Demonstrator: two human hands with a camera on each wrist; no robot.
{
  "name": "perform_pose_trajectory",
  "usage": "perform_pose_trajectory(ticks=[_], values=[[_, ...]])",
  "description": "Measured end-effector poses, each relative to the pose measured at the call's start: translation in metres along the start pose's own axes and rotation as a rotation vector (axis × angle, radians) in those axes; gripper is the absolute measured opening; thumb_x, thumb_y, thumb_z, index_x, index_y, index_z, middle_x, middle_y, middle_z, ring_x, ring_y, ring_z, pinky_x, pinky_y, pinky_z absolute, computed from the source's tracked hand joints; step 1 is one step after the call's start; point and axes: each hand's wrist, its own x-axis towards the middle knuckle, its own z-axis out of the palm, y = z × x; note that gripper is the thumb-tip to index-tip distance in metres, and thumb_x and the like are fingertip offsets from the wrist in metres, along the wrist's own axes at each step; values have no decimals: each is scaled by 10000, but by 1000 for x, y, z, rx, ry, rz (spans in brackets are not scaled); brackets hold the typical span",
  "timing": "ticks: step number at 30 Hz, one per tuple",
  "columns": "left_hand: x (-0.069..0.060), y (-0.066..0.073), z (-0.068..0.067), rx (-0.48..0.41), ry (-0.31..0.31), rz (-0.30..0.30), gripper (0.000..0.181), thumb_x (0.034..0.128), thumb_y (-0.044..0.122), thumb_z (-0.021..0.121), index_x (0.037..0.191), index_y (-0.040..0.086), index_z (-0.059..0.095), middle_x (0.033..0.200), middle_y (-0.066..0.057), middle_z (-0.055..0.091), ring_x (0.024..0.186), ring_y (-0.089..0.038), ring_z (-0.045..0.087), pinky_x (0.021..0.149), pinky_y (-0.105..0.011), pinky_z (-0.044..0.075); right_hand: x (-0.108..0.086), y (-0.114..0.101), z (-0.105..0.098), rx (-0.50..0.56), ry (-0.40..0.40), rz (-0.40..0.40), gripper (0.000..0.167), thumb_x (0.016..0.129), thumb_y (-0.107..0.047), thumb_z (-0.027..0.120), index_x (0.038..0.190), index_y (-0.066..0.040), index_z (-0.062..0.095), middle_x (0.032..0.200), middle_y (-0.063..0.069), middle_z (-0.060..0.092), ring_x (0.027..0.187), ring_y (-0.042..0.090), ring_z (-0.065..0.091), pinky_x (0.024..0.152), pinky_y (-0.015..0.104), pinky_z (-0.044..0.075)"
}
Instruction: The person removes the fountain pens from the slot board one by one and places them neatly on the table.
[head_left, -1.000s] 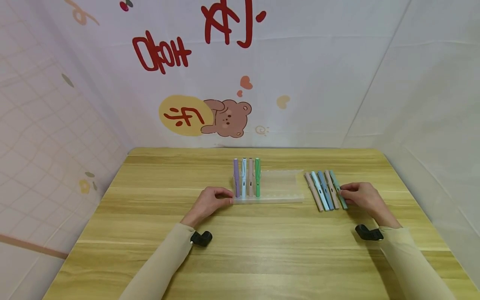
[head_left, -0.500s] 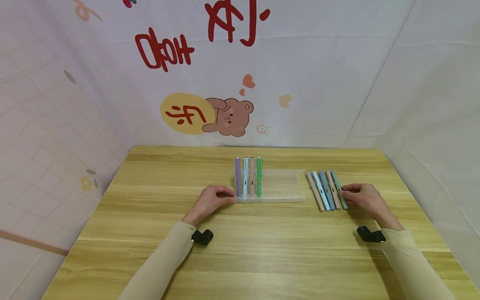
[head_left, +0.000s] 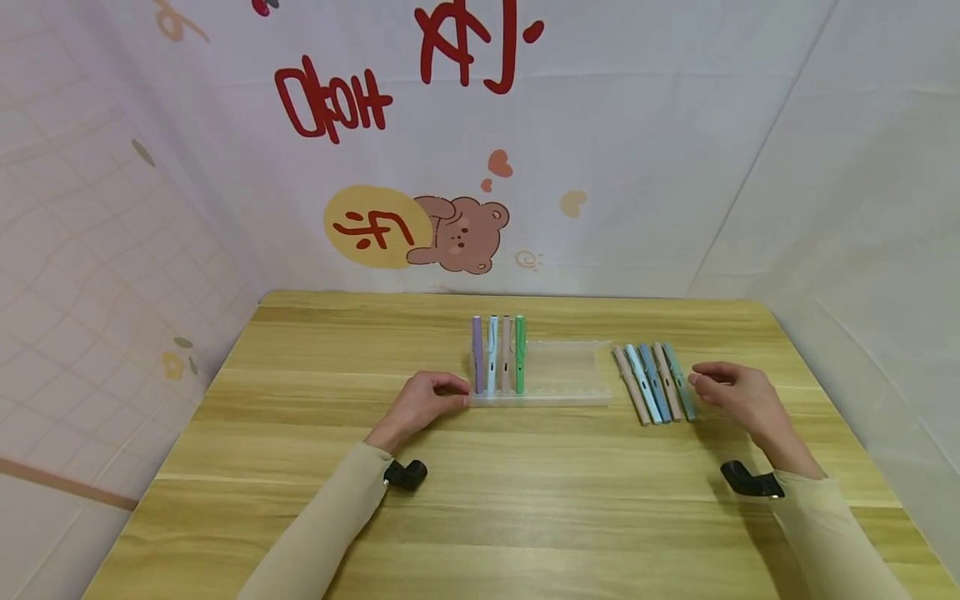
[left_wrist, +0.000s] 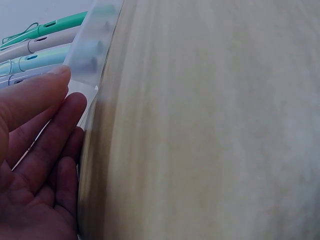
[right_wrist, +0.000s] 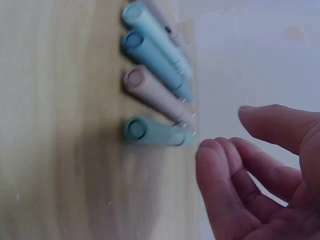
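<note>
My left hand (head_left: 423,404) is at the left end of a clear plastic pen stand (head_left: 558,400), pinching its near corner between thumb and fingers. Upright in the stand are a purple pen (head_left: 477,358), a light blue pen (head_left: 492,358), a greyish-pink pen (head_left: 506,358) and a green pen (head_left: 520,358). My right hand (head_left: 742,400) hovers beside a row of loose pens, its thumb and fingers apart with nothing between them. Nearest to it lies a grey-green pen (right_wrist: 157,132); beyond are a pinkish pen (right_wrist: 157,95), a blue pen (right_wrist: 157,62) and others.
The pens and stand are on a wood-grain table (head_left: 525,500). A white printed cloth (head_left: 637,167) hangs behind the table's far edge and along both sides. The loose pens lie just right of the stand.
My right hand has let go of the grey-green pen and drawn back to the right, its fingers parting. The pen stays in the row. My left hand keeps its place at the stand.
</note>
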Motion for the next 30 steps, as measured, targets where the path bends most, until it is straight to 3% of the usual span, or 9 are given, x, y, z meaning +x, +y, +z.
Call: perform_pose_trajectory(ticks=[2,9,15,24,30], values=[[0,0,0,-5,-1,0,143,935,185,784,1070,145,810,1099,17,749,1027,-164,620,957,-400,483,-3,-4,0,40,31,-41,587,1055,-362,610,1417,95,545,1233,264,682,934,86,724,771,242,580],[-1,-1,-1,-8,4,8,150,935,193,786,1072,136,810,1099,6,752,1025,-158,621,954,-399,484,-11,-20,4,112,88,-122,574,1049,-381,619,1433,41,559,1146,-82,693,967,-18,679,804,171,552],[-1,0,-1,-6,7,3,149,935,191,786,1071,133,808,1095,9,752,1029,-161,622,957,-404,484,-14,-38,14,118,130,-140,520,1033,-395,644,1403,-31,619,1141,-135,709,980,-46,659,803,113,499],[1,1,0,0,5,-3,146,931,180,790,1071,143,809,1097,23,751,1069,-175,629,1000,-430,473,-15,-60,37,204,120,-236,432,1055,-334,621,1364,-32,648,1201,-83,724,1036,-5,669,865,124,502],[2,1,0,-5,1,-12,140,930,178,791,1066,150,809,1100,27,749,1075,-175,628,1009,-434,470,-11,-73,55,202,63,-274,395,1067,-356,594,1342,-83,672,1273,67,715,1100,-3,643,889,138,494]])
